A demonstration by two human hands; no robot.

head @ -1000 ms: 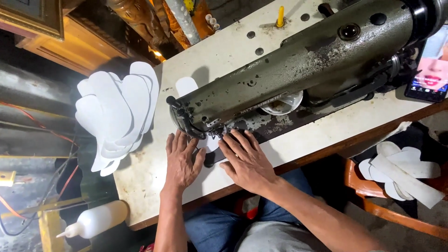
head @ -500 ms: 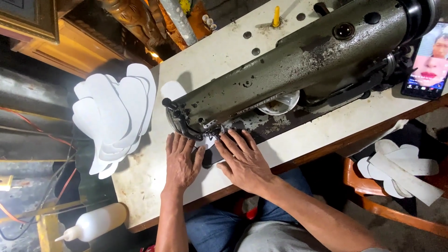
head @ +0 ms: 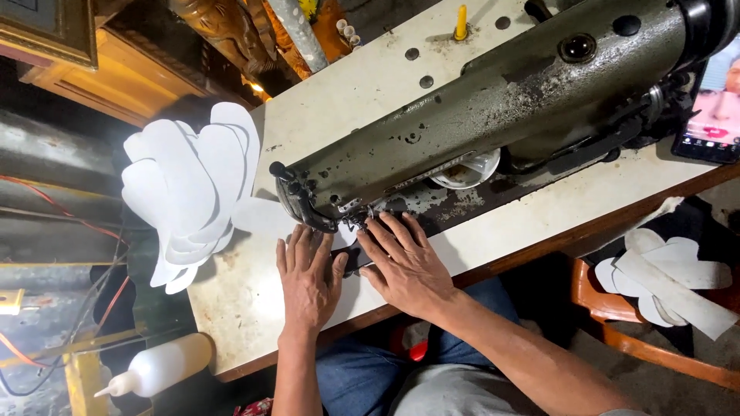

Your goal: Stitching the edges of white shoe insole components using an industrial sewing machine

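Both hands are flat on the sewing table (head: pixel 478 223), pressed down on a white cut piece (head: pixel 266 217) being fed under the head of a big worn olive-green sewing machine (head: pixel 493 115). The left hand (head: pixel 308 281) lies palm down with fingers spread, fingertips just short of the needle end; the right hand (head: pixel 408 266) sits just beside it and a bit further in, fingertips right up at the presser foot area, so the right one is nearer the needle. Neither hand is pinching or clamping anything, they're just open and pressing flat on the work. Most of the piece is hidden under the hands; what shows pokes out to the left past the machine head, so its long axis seems to run roughly left-right along the table edge, though I can't tell for sure. A fanned stack of white cutouts (head: pixel 189 189) hangs off the table's left end, well apart from the hands. A white squeeze bottle (head: pixel 158 366) lies lower left, a phone (head: pixel 713 115) leans at the far right, and more white pieces (head: pixel 671 281) lie on an orange stool. Compared with half a second ago, barely anything differs: hands in the same spot, same flat press, maybe nudged slightly toward the needle.
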